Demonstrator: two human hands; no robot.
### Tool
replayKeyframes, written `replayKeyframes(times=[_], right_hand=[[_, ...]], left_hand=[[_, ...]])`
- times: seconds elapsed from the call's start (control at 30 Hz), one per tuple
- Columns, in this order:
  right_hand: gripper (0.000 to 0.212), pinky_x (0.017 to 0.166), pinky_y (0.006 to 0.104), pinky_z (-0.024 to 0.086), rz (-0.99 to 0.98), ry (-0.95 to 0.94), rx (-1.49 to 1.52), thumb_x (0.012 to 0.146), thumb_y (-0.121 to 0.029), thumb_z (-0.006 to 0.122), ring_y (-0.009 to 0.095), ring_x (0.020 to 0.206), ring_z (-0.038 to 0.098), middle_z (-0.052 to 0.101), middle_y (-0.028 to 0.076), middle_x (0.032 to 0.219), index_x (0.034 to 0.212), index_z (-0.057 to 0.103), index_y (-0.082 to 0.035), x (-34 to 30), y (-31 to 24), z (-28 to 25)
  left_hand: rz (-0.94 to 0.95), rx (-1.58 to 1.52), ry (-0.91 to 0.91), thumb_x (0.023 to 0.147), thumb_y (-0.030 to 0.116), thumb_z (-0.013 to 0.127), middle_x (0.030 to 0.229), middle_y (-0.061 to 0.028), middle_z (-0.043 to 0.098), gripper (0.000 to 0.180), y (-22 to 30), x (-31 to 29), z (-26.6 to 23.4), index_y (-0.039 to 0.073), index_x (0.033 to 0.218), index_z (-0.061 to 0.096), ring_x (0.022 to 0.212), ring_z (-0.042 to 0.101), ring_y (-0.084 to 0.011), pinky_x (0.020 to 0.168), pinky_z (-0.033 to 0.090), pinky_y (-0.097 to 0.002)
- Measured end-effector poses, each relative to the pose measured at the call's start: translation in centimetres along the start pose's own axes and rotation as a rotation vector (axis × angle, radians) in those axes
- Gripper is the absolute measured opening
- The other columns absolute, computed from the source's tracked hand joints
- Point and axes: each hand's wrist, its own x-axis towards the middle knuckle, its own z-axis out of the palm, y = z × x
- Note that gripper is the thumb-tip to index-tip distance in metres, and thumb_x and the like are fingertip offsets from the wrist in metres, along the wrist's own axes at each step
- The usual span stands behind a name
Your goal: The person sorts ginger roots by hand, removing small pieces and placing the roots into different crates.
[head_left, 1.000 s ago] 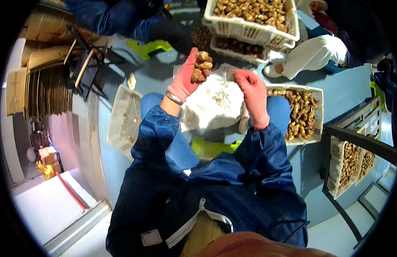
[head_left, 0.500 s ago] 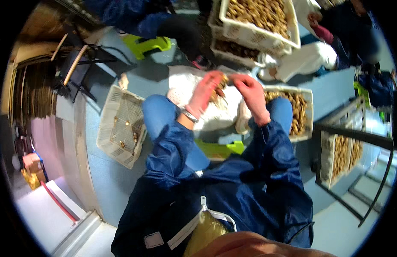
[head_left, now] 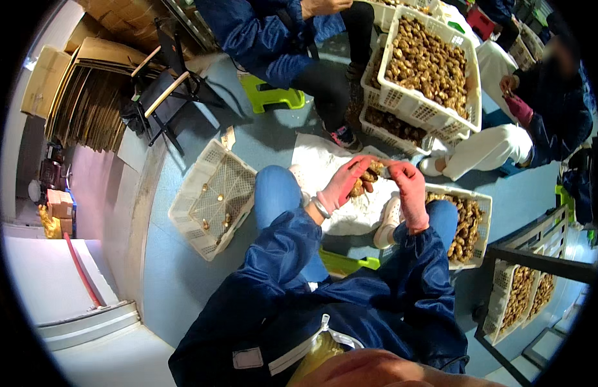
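Observation:
Both my hands are in reddish gloves and held close together over a white cloth [head_left: 344, 224] spread between my feet. My left hand [head_left: 341, 185] is closed around a brown bulb [head_left: 358, 188], which looks lumpy and has thin roots. My right hand [head_left: 410, 191] sits just to its right, fingers pinched together near the top of the bulb. Whatever those fingers hold is too small to make out. By my right knee stands a white crate full of brown bulbs [head_left: 465, 222]. To my left, a white crate [head_left: 183, 205] has several loose bulbs on its bottom.
Stacked crates heaped with bulbs [head_left: 428, 61] rise ahead on the right. Two co-workers sit ahead, one near a green stool [head_left: 273, 97]. A black folding chair [head_left: 162, 93] and flattened cardboard [head_left: 86, 106] are at left. A metal-framed rack [head_left: 538, 261] with filled crates stands at right.
The view has shifted, so the scene lies lower and further right in the picture. My hands stay together at the bulb over the cloth, with little change in their grip.

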Motion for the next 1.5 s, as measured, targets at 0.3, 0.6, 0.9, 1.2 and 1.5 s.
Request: replayKeyframes(times=[0.3, 0.6, 0.9, 1.2, 1.5], right_hand=[[0.022, 0.077, 0.0268, 0.043, -0.002, 0.035, 0.406, 0.092, -0.025, 0.064, 0.011, 0.082, 0.052, 0.067, 0.008, 0.108, 0.083, 0.062, -0.005, 0.9, 0.1, -2.4], [0.030, 0.087, 0.0308, 0.047, 0.135, -0.070, 0.419, 0.090, -0.035, 0.068, 0.015, 0.092, 0.058, 0.066, 0.009, 0.112, 0.090, 0.061, -0.006, -0.1, 0.5, -0.4], [0.019, 0.086, 0.0274, 0.042, 0.097, -0.063, 0.103, 0.089, -0.021, 0.064, 0.010, 0.089, 0.054, 0.068, 0.006, 0.104, 0.090, 0.066, -0.002, -0.4, -1.9, -2.0], [0.011, 0.087, 0.0280, 0.043, 0.075, -0.263, -0.034, 0.088, -0.011, 0.063, 0.013, 0.093, 0.056, 0.068, 0.008, 0.106, 0.085, 0.065, 0.000, -0.7, -2.5, -2.3], [0.020, 0.088, 0.0266, 0.043, 0.063, -0.046, 0.010, 0.091, -0.021, 0.060, 0.011, 0.093, 0.056, 0.068, 0.008, 0.109, 0.087, 0.066, -0.002, -0.2, -1.6, -2.6]], left_hand=[[-0.125, -0.387, -0.056, 0.101, 0.021, 0.048, 0.099, -0.0017, 0.057, 0.028, -0.8, 0.4, 0.2, 0.010, 0.126, 0.053, 0.071, 0.053, -0.0076, 0.050, 0.040, -0.0165], [-0.135, -0.700, -0.248, 0.098, 0.009, 0.049, 0.118, -0.0094, 0.058, 0.034, -2.9, 0.6, -1.9, 0.004, 0.131, 0.049, 0.087, 0.058, -0.0176, 0.057, 0.045, -0.0204], [-0.187, 0.034, -0.152, 0.098, 0.061, 0.034, 0.087, -0.0017, 0.066, 0.061, -0.7, -0.3, 1.0, 0.010, 0.116, 0.061, 0.070, 0.064, -0.0092, 0.052, 0.042, -0.0186], [-0.301, 0.113, -0.080, 0.097, 0.065, 0.033, 0.081, -0.0080, 0.067, 0.067, -0.4, -0.2, 0.5, 0.007, 0.114, 0.061, 0.061, 0.062, -0.0115, 0.043, 0.039, -0.0173], [-0.109, 0.141, -0.188, 0.093, 0.014, 0.051, 0.105, -0.0034, 0.063, 0.040, -0.2, -0.8, -0.4, 0.006, 0.132, 0.051, 0.086, 0.061, -0.0093, 0.066, 0.049, -0.0184]])
